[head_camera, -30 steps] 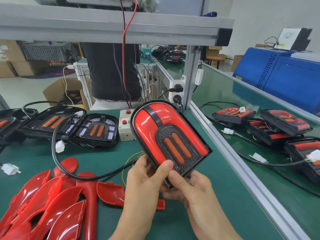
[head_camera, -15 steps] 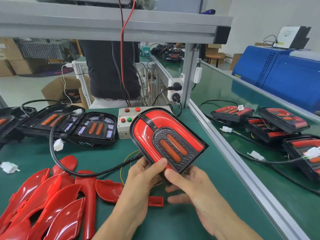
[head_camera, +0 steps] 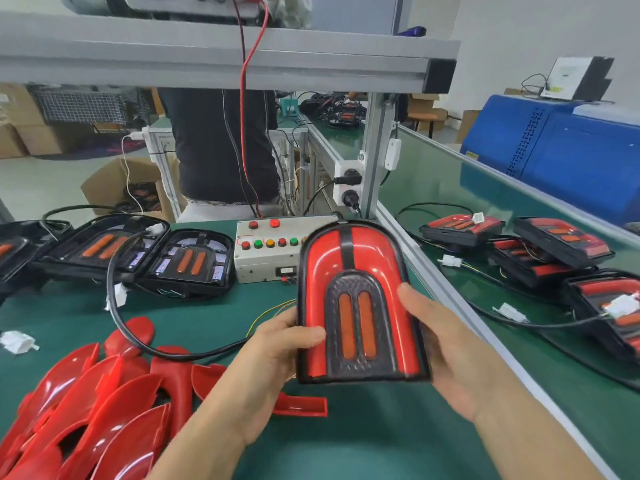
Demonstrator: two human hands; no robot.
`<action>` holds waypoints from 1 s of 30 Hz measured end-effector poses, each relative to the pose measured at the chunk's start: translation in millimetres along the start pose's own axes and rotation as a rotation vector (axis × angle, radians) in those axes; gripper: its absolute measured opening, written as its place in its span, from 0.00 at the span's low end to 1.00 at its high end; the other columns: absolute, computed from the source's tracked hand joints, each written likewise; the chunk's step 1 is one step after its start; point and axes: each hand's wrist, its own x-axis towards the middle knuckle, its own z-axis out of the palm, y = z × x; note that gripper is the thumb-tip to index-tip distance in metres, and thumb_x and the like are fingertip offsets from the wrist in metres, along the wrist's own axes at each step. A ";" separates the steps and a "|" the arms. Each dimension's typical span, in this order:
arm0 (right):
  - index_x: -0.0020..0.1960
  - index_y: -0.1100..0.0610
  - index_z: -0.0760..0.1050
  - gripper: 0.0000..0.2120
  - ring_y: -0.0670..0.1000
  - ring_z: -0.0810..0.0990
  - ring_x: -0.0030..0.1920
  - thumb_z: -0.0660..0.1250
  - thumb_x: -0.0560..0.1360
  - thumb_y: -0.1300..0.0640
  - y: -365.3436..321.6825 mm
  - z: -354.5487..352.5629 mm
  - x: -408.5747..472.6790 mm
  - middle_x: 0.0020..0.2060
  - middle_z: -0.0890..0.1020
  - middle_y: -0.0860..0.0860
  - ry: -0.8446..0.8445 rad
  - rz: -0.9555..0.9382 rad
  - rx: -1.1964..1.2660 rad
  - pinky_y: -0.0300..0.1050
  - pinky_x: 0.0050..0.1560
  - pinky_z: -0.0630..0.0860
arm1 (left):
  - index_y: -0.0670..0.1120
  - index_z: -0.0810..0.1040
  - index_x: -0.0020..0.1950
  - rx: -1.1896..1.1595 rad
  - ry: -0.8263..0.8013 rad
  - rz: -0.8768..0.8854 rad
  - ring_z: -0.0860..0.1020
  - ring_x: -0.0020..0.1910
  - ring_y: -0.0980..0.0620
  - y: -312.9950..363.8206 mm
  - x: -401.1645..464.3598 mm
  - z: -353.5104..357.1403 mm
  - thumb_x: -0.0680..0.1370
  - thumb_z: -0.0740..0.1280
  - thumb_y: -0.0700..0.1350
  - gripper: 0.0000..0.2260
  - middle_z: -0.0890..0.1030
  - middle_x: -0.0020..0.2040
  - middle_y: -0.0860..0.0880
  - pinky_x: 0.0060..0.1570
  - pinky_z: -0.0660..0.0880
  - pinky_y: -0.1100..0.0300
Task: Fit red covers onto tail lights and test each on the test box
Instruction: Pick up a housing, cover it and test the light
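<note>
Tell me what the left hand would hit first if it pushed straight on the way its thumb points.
Nothing new: the left hand already grips the tail light, its thumb lying across the red cover and pointing at the dark centre insert. Depth beyond that is unclear.

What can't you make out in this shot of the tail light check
Head view only:
- Test box: right end hidden behind the held tail light.
- Red covers: pile cut off by the left and bottom edges.
- Right hand fingers: behind the light.
- Box labels: too small.
</note>
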 end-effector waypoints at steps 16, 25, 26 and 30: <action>0.64 0.56 0.76 0.21 0.59 0.82 0.58 0.67 0.74 0.47 28.2 35.2 -6.4 0.57 0.83 0.58 0.094 -0.135 0.219 0.55 0.53 0.81 | 0.37 0.76 0.41 0.557 0.628 0.176 0.77 0.37 0.40 -3.4 29.0 13.7 0.74 0.44 0.69 0.38 0.79 0.35 0.40 0.47 0.76 0.46; 0.58 0.57 0.80 0.18 0.61 0.83 0.56 0.73 0.72 0.51 38.9 51.5 -10.5 0.55 0.83 0.60 0.110 -0.164 0.276 0.56 0.53 0.81 | 0.48 0.60 0.26 0.580 0.803 0.234 0.64 0.29 0.47 -12.0 30.1 17.0 0.80 0.48 0.61 0.26 0.65 0.25 0.51 0.35 0.63 0.52; 0.58 0.57 0.81 0.18 0.61 0.83 0.55 0.72 0.71 0.50 39.4 51.4 -10.1 0.55 0.83 0.60 0.109 -0.153 0.293 0.56 0.53 0.81 | 0.47 0.60 0.27 0.573 0.787 0.222 0.64 0.29 0.47 -12.7 31.6 15.6 0.80 0.49 0.61 0.26 0.65 0.26 0.50 0.35 0.63 0.52; 0.57 0.58 0.82 0.19 0.59 0.83 0.56 0.71 0.71 0.49 33.9 42.5 -6.9 0.56 0.83 0.60 0.024 -0.091 0.364 0.50 0.49 0.82 | 0.40 0.73 0.33 0.591 0.637 0.173 0.76 0.35 0.41 -3.7 42.5 7.2 0.77 0.48 0.68 0.34 0.77 0.30 0.45 0.42 0.73 0.49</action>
